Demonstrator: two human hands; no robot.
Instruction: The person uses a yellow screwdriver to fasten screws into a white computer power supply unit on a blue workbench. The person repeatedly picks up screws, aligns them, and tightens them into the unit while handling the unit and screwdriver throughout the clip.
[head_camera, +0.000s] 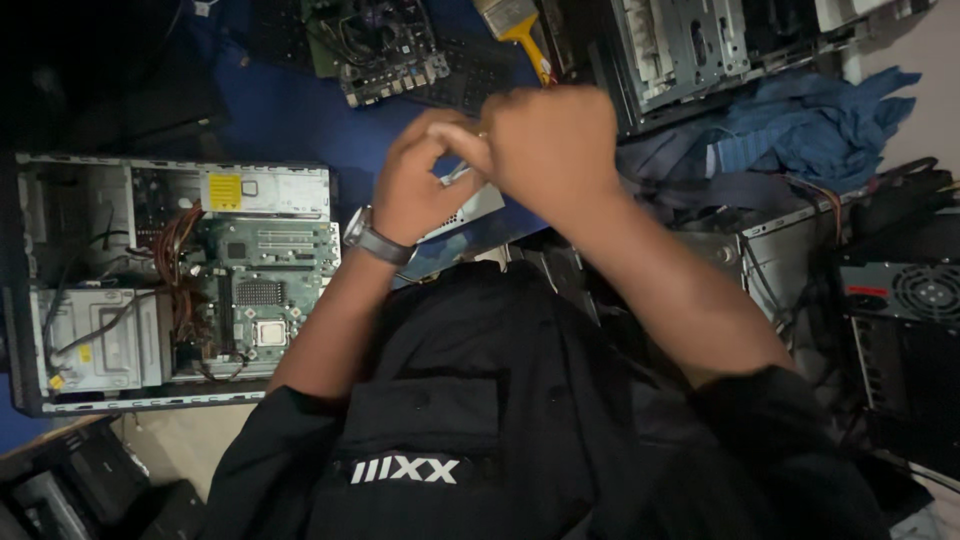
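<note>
My left hand, with a metal wristwatch on the wrist, and my right hand are raised together over my black shirt. Their fingertips meet. The left fingers curl around a small silvery part that shows between the two hands. I see the right hand from the back, with its fingers hidden. Just beneath the hands lies a flat pale grey drive-like box, partly covered by them.
An open computer case with a green motherboard lies at the left. A bare motherboard and a yellow-handled brush sit at the top on a blue mat. Another chassis, blue cloth and a power supply crowd the right.
</note>
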